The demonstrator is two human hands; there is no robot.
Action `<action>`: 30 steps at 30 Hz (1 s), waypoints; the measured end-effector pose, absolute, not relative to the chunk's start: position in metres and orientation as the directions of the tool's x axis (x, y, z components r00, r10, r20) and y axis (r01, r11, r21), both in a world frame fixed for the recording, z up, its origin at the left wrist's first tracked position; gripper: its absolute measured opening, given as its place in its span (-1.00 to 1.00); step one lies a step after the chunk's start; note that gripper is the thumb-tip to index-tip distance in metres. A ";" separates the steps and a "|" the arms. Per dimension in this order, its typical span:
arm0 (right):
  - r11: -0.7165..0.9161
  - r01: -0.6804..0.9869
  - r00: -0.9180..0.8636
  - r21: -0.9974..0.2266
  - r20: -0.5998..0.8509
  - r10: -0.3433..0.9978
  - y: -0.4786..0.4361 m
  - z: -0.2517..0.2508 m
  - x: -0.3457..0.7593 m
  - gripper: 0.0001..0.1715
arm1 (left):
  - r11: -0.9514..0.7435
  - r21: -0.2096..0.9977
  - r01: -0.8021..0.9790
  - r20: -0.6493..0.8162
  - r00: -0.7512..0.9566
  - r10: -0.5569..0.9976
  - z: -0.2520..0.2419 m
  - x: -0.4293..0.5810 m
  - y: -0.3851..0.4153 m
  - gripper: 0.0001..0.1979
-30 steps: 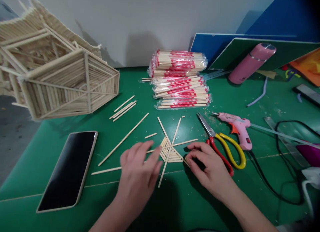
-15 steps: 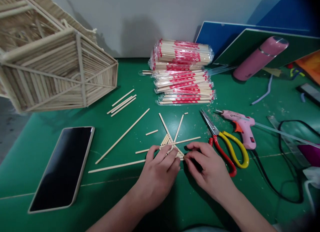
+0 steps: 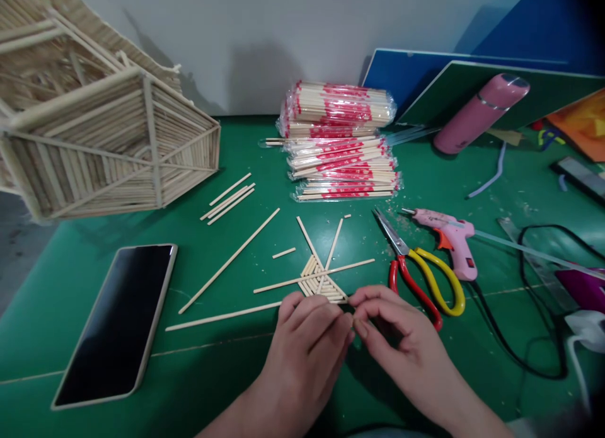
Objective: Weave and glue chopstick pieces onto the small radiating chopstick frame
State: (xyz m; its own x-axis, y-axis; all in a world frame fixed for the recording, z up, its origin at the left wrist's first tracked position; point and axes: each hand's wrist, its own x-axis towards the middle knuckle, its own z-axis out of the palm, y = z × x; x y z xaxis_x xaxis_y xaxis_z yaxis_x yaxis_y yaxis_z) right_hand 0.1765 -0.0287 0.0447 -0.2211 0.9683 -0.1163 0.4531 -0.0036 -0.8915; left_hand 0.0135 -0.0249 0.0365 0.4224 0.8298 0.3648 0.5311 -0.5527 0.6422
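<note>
A small star-like piece made of thin wooden sticks [image 3: 308, 275] lies flat on the table, with short sticks packed in layers between its crossing longer ones. Just below it, a long wooden stick [image 3: 222, 316] runs from the left in under my left hand [image 3: 309, 343]. The fingers of that hand are curled down over the stick and hide its middle. My right hand [image 3: 394, 340] has thumb and fingers pinched together at the stick's right end, beside the lower right corner of the piece. The fingertips of both hands almost meet, and the stick's tip is mostly covered.
Loose sticks [image 3: 229, 201] and a phone [image 3: 116, 324] lie left, below a stick-built model [image 3: 155, 142]. Bagged sticks [image 3: 343, 142] are stacked behind. To the right are scissors [image 3: 416, 268], a pink glue gun [image 3: 447, 230] with its cord, and a pink flask [image 3: 482, 113].
My left hand has slid down and right, off the star-like piece, uncovering its layered sticks. Its fingertips are now closer to my right hand's. The whole view has shifted slightly.
</note>
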 end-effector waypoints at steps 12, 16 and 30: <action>-0.001 0.474 -0.154 -0.880 -0.084 0.984 -0.041 0.045 0.187 -0.84 | -0.534 0.594 0.602 0.311 0.440 0.842 0.032 0.021 -0.028 -0.83; 0.057 0.563 -0.070 -0.825 0.021 0.997 -0.037 0.039 0.193 -0.84 | -0.494 0.512 0.703 0.170 0.481 0.860 0.030 0.022 -0.014 -0.82; 0.087 0.560 -0.123 -0.824 0.021 0.992 -0.037 0.029 0.194 -0.79 | -0.581 0.330 0.744 0.130 0.574 0.808 0.018 0.025 0.000 -0.86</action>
